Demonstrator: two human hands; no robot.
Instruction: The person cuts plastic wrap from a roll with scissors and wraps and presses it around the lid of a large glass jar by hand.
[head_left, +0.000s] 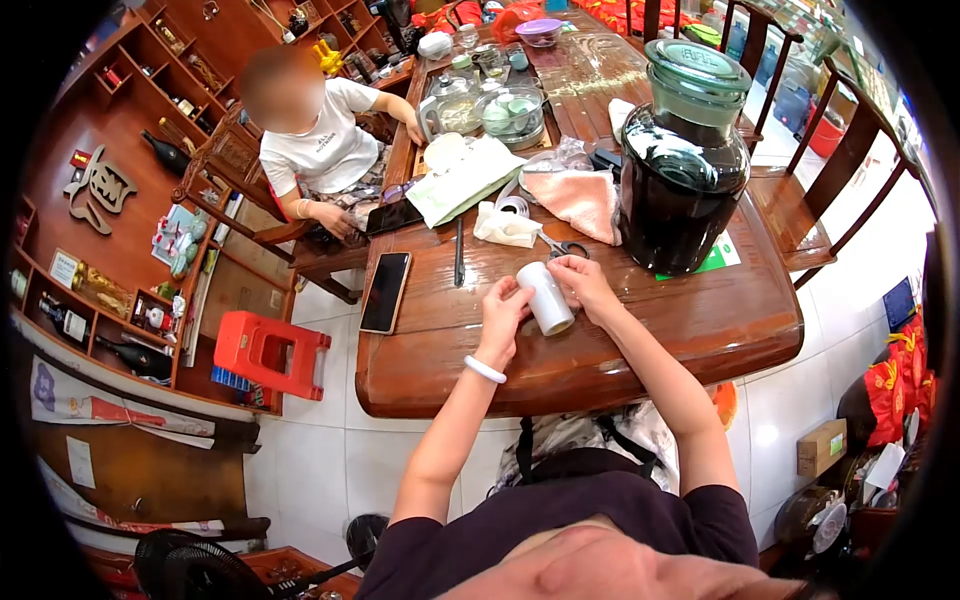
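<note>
A whitish, glossy roll of film or tape (546, 300) stands tilted above the near part of the wooden table (640, 340). My left hand (505, 308) holds its left side, fingers closed against it; a white bangle is on that wrist. With its fingers pinched, my right hand (588, 283) grips the upper right side of the roll. Just beyond my right fingers lie scissors (570, 249) with dark handles. A crumpled cream-coloured cloth or glove (505, 226) is next to them, with a roll of clear tape (513, 205) behind it.
A large glass jar of dark liquid (680, 190) stands at the right, beside a pink towel (580, 200). To the left lie a phone (386, 292) and a black pen (459, 252). A seated person (330, 140) is across the corner. A red stool (270, 355) stands left.
</note>
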